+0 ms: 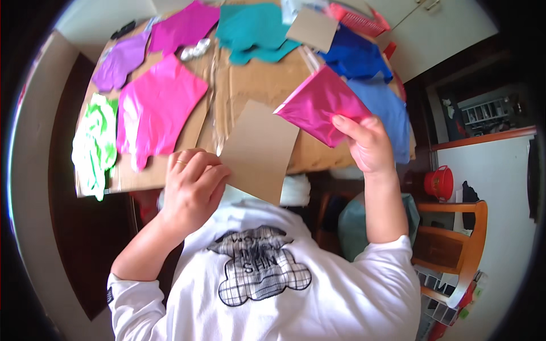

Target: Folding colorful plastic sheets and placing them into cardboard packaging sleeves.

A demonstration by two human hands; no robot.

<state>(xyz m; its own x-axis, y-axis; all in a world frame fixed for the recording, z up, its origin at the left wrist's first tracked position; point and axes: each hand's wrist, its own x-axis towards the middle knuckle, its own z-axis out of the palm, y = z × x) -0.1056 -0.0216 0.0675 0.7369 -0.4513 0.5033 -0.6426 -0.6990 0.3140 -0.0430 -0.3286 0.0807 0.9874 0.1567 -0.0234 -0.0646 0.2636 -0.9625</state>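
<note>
My left hand (193, 181) is closed on the edge of a flat grey-brown cardboard sheet (260, 149), which tilts over the table's near edge. In my right hand (369, 142) a shiny hot-pink folded pouch (324, 105) is pinched between thumb and fingers. It is held up beside the cardboard sheet, to its right. A larger glossy pink plastic bag (156, 108) lies flat on the table, beyond my left hand. Another grey-brown card (313, 29) rests at the far right, partly over a dark blue bag (355, 54).
Brown cardboard (244, 77) covers the table. Purple (122, 59), magenta (185, 24), teal (253, 31), light blue (384, 108) and bright green (95, 142) sheets lie around it. Crumpled silver foil (195, 50) sits among them. A red basket (358, 21) stands at the back; a wooden chair (449, 244) is right.
</note>
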